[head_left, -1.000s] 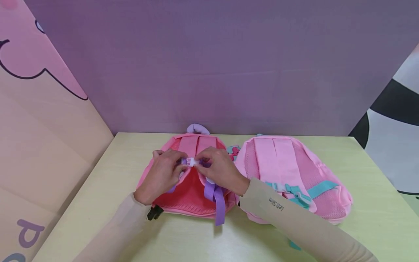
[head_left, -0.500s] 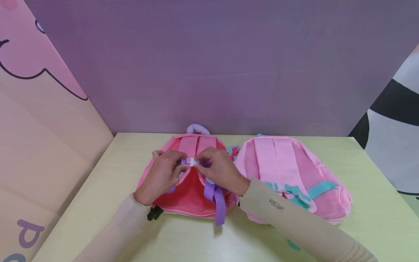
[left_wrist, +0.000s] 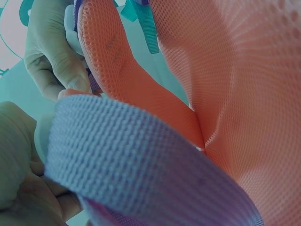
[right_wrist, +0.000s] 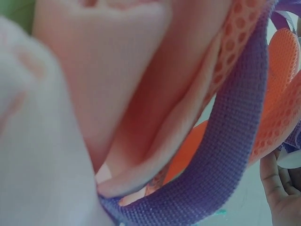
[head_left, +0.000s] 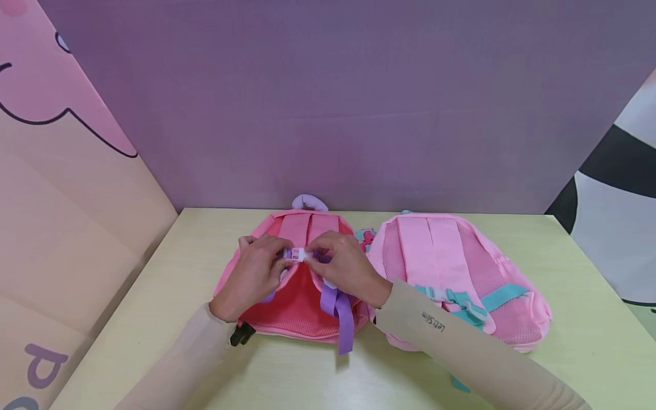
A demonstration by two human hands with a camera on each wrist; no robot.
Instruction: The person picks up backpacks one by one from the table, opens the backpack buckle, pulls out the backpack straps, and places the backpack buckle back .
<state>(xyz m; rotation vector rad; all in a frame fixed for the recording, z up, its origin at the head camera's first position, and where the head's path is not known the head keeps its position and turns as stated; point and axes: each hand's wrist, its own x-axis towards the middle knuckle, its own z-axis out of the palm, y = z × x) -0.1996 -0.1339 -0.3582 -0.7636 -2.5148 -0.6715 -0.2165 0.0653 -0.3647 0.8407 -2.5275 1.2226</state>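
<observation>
A white plastic buckle joins two purple straps above the coral back panel of a pink backpack. My left hand pinches the buckle's left end between thumb and fingers. On its right end, my right hand does the same. A loose purple strap hangs below the right hand. In the left wrist view a purple webbing strap crosses close to the camera and partly hides the left hand. The right wrist view shows purple webbing, with the buckle out of sight.
A second, light pink backpack with teal straps lies to the right, under the right forearm. A black clip sits at the first backpack's lower left. Both bags lie on a pale wooden table, with a purple wall behind.
Almost nothing differs. Both hands keep their hold on the white buckle in the same place, and the two backpacks stay put.
</observation>
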